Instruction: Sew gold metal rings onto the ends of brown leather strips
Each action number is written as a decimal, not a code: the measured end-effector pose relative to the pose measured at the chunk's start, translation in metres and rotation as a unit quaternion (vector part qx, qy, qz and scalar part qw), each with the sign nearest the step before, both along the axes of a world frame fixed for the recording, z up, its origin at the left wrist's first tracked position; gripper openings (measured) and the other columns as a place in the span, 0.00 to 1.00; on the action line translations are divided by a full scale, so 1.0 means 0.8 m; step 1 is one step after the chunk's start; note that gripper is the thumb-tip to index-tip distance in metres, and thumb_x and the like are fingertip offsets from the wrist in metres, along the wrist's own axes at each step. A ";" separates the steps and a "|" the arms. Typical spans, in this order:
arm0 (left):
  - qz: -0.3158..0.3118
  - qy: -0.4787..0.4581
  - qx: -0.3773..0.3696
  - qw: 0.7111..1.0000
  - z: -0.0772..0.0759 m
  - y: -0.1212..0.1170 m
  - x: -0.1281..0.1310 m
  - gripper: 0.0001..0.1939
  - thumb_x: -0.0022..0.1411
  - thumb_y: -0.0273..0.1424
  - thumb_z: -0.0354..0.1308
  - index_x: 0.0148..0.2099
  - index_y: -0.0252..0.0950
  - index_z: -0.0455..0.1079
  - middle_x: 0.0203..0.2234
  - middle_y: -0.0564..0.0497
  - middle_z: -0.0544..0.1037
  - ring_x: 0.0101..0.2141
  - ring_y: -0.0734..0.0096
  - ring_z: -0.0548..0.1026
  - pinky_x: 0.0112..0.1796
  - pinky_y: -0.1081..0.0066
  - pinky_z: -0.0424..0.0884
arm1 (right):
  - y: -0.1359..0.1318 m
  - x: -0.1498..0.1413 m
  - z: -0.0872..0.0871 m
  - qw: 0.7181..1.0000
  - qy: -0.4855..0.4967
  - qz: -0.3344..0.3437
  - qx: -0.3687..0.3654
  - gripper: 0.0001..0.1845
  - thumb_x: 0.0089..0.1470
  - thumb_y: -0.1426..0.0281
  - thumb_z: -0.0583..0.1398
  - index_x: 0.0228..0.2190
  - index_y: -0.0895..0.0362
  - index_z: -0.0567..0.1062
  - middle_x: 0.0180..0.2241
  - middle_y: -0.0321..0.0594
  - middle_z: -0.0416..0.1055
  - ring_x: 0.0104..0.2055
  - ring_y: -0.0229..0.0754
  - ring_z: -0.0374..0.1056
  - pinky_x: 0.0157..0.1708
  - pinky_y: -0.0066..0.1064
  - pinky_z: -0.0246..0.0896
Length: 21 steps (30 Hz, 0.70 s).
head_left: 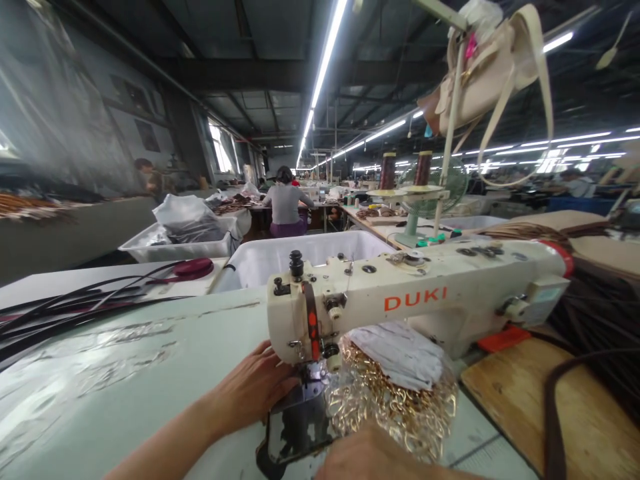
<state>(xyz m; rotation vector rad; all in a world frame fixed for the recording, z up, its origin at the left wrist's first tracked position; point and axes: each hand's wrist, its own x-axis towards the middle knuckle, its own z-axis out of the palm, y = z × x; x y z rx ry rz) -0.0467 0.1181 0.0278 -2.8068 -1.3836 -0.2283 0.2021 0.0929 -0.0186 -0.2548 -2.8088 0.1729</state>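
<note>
My left hand (pixel 257 385) lies by the needle area of a white sewing machine (pixel 360 300) marked DUKI. Its fingers stretch out, with some tips hidden behind the machine head, and the thumb reaches toward the presser foot (pixel 313 377). No held piece shows under it. At the lower edge, my right hand (pixel 367 455) is closed, its fingers turned out of sight, so what it grips cannot be made out. Just beyond it rests a clear plastic bag of gold metal rings or buckles (pixel 380 413), with a crumpled whitish cloth (pixel 400 353) on top.
Dark straps (pixel 95 293) and a maroon roll (pixel 193 268) lie at left. A white bin (pixel 310 253) stands behind the machine. At right are a wooden board (pixel 555 407) and a brown strap (pixel 553 400). A beige bag (pixel 493 73) hangs overhead. A co-worker (pixel 286 203) sits ahead.
</note>
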 end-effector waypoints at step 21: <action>0.112 0.262 0.191 0.939 -0.068 -0.045 0.004 0.36 0.55 0.11 0.48 0.64 0.38 0.58 0.40 0.42 0.75 0.39 0.57 0.74 0.40 0.58 0.73 | 0.040 0.020 0.034 0.953 -0.018 -0.295 -0.061 0.05 0.55 0.71 0.58 0.35 0.54 0.73 0.38 0.36 0.72 0.43 0.43 0.67 0.37 0.32 0.58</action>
